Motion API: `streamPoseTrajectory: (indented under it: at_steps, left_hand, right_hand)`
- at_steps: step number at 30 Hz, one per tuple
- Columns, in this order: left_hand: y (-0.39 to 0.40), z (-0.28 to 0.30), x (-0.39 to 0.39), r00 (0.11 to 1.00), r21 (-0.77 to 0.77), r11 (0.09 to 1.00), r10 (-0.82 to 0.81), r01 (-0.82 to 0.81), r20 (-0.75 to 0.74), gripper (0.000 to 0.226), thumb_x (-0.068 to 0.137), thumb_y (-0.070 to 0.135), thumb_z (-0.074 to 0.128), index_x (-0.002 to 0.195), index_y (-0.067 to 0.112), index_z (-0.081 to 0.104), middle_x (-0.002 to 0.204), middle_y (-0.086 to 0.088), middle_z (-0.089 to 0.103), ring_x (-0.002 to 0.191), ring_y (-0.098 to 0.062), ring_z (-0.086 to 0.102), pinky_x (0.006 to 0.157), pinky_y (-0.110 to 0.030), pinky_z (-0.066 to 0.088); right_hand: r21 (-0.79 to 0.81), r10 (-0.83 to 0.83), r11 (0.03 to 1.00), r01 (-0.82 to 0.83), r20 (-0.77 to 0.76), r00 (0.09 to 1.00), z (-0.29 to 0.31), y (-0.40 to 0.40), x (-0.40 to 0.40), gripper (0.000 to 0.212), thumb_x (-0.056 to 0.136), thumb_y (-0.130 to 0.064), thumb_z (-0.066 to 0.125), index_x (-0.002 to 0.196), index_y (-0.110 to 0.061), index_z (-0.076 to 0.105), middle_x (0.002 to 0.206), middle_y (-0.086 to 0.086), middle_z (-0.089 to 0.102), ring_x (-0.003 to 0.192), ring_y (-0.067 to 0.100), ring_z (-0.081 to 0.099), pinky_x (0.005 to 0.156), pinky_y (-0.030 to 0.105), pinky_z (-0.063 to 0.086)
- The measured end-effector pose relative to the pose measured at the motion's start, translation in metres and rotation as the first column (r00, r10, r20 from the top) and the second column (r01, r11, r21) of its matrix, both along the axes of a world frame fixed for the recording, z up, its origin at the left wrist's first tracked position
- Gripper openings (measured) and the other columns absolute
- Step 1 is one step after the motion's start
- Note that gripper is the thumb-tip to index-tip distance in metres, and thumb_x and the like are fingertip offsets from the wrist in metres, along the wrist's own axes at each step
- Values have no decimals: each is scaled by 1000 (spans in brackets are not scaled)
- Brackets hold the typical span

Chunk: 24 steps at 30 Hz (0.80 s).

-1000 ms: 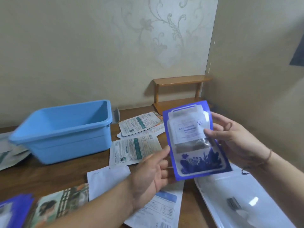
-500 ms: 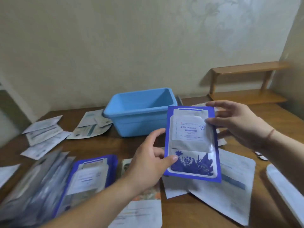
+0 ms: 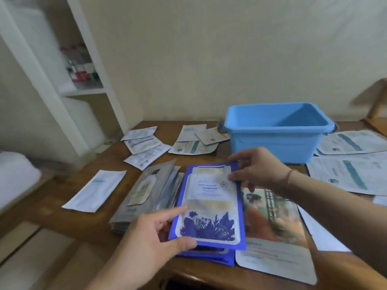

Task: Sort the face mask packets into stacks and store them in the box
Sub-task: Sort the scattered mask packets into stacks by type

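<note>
A blue floral mask packet (image 3: 211,206) is held low over a stack of blue packets (image 3: 209,256) at the table's near edge. My left hand (image 3: 155,233) pinches its lower left corner. My right hand (image 3: 257,166) pinches its top right corner. A grey packet stack (image 3: 146,195) lies to the left, and a packet with a painted figure (image 3: 274,227) lies to the right. The blue plastic box (image 3: 278,130) stands behind, with nothing visible inside.
White packets lie scattered on the wooden table (image 3: 52,206): one at left (image 3: 96,189), several at back left (image 3: 146,149), some beside the box (image 3: 194,141), several at right (image 3: 351,160). A white shelf unit (image 3: 69,65) stands at far left.
The view swung left. Both hands carried the blue floral packet left and down, from in front of the box to just above the blue stack.
</note>
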<state>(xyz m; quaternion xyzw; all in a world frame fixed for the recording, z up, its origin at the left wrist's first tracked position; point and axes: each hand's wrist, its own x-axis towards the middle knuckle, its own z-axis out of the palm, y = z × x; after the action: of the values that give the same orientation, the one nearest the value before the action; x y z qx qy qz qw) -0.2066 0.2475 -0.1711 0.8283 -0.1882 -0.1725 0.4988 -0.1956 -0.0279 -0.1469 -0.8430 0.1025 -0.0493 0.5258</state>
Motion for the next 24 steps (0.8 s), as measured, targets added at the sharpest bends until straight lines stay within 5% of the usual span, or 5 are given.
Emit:
streamPoseTrajectory:
  at_steps: [5, 14, 18, 20, 24]
  left_hand:
    - [16, -1, 2, 988, 257, 966, -8, -31, 151, 69, 59, 53, 79, 124, 46, 59, 90, 19, 58, 73, 11, 59, 58, -14, 51]
    - [20, -16, 4, 908, 400, 916, -195, 34, 371, 66, 81, 64, 57, 142, 46, 40, 94, 37, 36, 96, 8, 48, 85, -3, 40]
    - [23, -33, 7, 806, 501, 864, -326, 42, 494, 82, 73, 88, 10, 125, 46, 57, 109, 32, 53, 104, 13, 55, 80, 5, 36]
    - [20, -24, 10, 778, 507, 861, -352, 51, 520, 79, 84, 80, 3, 109, 44, 68, 95, 26, 62, 85, 12, 63, 67, 1, 42]
    - [18, -24, 9, 761, 572, 813, -437, 107, 479, 86, 79, 78, 8, 130, 33, 60, 117, 8, 62, 107, -8, 61, 88, -21, 51]
  right_hand:
    - [-170, 21, 985, -35, -85, 996, -16, 26, 17, 38, 76, -2, 77, 112, -8, 68, 71, 7, 66, 36, 2, 53, 37, 18, 39]
    - [-405, -49, 914, -9, -131, 990, -17, 19, 17, 36, 71, -20, 83, 105, -24, 73, 65, -12, 58, 46, 0, 52, 38, 8, 34]
    - [-399, -46, 916, -41, -207, 977, -18, 16, 18, 34, 76, -26, 79, 108, -25, 68, 69, -9, 55, 49, 6, 52, 35, 13, 36]
    - [-398, -38, 916, -54, -219, 975, -21, 14, 20, 34, 78, -27, 76, 111, -24, 68, 70, -10, 56, 52, 4, 52, 36, 11, 36]
    - [-418, -2, 903, -95, -225, 974, -20, 11, 20, 31, 83, -28, 72, 113, -25, 69, 73, -17, 58, 52, -1, 52, 37, 7, 34]
